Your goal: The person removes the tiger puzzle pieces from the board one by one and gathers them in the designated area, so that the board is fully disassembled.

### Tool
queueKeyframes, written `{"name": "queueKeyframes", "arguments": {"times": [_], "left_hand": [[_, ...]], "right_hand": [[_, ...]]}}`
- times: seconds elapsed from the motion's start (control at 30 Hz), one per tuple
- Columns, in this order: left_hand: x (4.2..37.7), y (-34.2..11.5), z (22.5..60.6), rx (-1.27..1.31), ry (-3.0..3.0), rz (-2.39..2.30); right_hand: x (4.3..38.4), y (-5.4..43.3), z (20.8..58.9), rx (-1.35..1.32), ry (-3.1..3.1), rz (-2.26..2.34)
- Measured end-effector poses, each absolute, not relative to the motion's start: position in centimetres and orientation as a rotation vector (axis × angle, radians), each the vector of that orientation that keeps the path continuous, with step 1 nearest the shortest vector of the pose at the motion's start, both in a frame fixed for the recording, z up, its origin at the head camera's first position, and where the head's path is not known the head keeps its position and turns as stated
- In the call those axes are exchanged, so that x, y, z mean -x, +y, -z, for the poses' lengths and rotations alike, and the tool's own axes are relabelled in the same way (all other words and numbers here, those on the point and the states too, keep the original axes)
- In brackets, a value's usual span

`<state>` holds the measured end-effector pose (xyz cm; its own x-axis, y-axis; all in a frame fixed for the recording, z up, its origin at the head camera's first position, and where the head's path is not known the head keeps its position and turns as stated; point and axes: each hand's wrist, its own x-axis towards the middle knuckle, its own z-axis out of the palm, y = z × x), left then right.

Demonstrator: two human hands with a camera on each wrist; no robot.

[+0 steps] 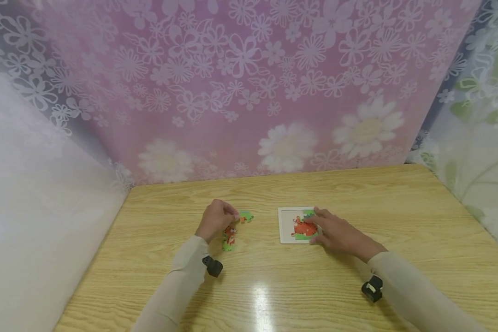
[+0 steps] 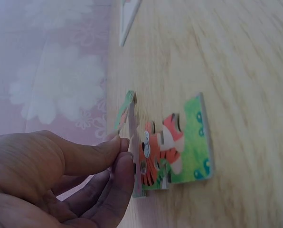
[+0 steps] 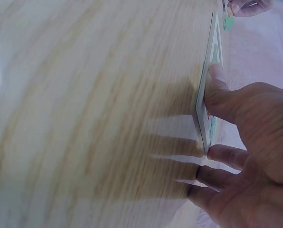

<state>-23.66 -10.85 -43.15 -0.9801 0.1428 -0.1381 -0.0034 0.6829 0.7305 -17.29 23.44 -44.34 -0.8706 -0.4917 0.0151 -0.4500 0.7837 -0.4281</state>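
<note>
My left hand (image 1: 217,219) pinches a jigsaw piece (image 1: 246,216) with green and orange on it, between thumb and fingertips. In the left wrist view this piece (image 2: 126,108) stands edge-on. Close beside that hand lie jigsaw pieces (image 1: 229,240) with a tiger on green ground, partly hidden by the hand in the head view. To the right is a white-framed puzzle tray (image 1: 287,240), holding an orange, striped part of the picture (image 1: 305,228) in its right half. My right hand (image 1: 339,233) holds the tray at its right side, thumb by the near corner, fingers over the far one.
The wood-grain table (image 1: 240,272) runs back to a pink flowered cloth (image 1: 249,115). Pale cloth hangs on the left (image 1: 45,184) and a leafy one on the right (image 1: 485,129). A small black camera is worn on each wrist.
</note>
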Motion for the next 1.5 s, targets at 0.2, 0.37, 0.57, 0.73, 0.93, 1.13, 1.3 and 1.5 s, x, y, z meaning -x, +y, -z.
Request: {"name": "queueKeyframes", "arguments": {"times": [0.2,0.37,0.57,0.73,0.93,1.13,1.3,1.5], "left_hand": [[23.7,-10.7,43.0,-0.126,2.771,-1.091],[23.5,-10.6,42.8,-0.152,2.813,-1.057],[23.6,-10.5,42.9,-0.16,2.84,-1.02],[23.6,-10.5,43.1,-0.199,2.849,-1.009],[23.7,-10.5,43.2,-0.195,2.846,-1.002],[23.4,-10.0,42.8,-0.219,2.85,-1.019],[22.5,-8.5,42.1,-0.295,2.806,-1.054],[21.6,-5.9,41.8,-0.432,2.784,-1.025]], "right_hand": [[17.1,23.4,44.1,0.762,2.884,0.646],[17.1,23.4,44.1,0.769,2.885,0.651],[17.1,23.5,44.2,0.778,2.89,0.647],[17.0,23.5,44.3,0.776,2.896,0.642],[17.0,23.5,44.2,0.77,2.893,0.648],[17.2,23.6,44.3,0.774,2.891,0.667],[17.0,23.8,44.4,0.776,2.896,0.678],[16.6,23.9,44.1,0.77,2.915,0.645]]}}
